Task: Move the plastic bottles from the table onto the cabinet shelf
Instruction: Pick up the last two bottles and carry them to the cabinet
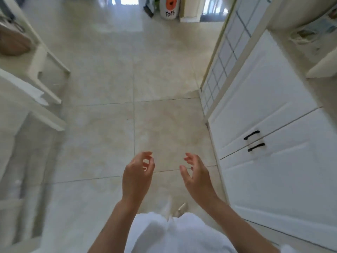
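— Two hands, and what do they carry?
— Neither carries anything. The left hand (137, 175) hangs over the tiled floor (102, 92) at about six o'clock, fingers loosely curled, thumb and fingertips apart, touching no object. The right hand (196, 175) sits just beside it at five o'clock, palm turned inward, fingers spread and relaxed, likewise touching nothing.
— How do they stand to each other?
— Apart, palms facing, with bare floor showing between them.
— And the plastic bottles?
— None can be made out; the picture is blurred. The white cabinet (269, 110) runs along three o'clock, its two doors closed, black handles (254, 141) side by side. Pale chair legs (45, 73) stand at nine to ten o'clock.
— Anything further off?
— A white bag (170, 8) with an orange patch, at twelve o'clock.
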`<move>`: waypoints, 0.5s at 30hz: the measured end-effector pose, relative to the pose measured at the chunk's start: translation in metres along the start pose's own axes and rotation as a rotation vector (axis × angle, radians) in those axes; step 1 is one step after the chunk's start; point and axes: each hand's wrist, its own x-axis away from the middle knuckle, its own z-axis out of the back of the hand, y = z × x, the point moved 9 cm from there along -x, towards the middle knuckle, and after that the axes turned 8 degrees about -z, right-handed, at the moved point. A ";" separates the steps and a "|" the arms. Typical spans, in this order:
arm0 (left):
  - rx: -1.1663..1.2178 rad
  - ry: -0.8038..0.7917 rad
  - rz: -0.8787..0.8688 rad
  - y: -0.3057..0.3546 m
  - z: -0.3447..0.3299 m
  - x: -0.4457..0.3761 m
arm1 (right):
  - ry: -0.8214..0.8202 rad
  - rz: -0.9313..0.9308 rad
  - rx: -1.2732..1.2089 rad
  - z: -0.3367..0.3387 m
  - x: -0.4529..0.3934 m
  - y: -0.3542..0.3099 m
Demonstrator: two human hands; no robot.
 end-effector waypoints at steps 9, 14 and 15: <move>-0.115 0.240 0.297 -0.173 0.191 0.059 | -0.233 0.192 0.143 -0.187 0.008 -0.135; -0.145 0.328 0.467 -0.264 0.286 0.099 | -0.369 0.265 0.187 -0.307 0.029 -0.205; -0.140 0.352 0.503 -0.279 0.301 0.106 | -0.401 0.286 0.200 -0.329 0.033 -0.219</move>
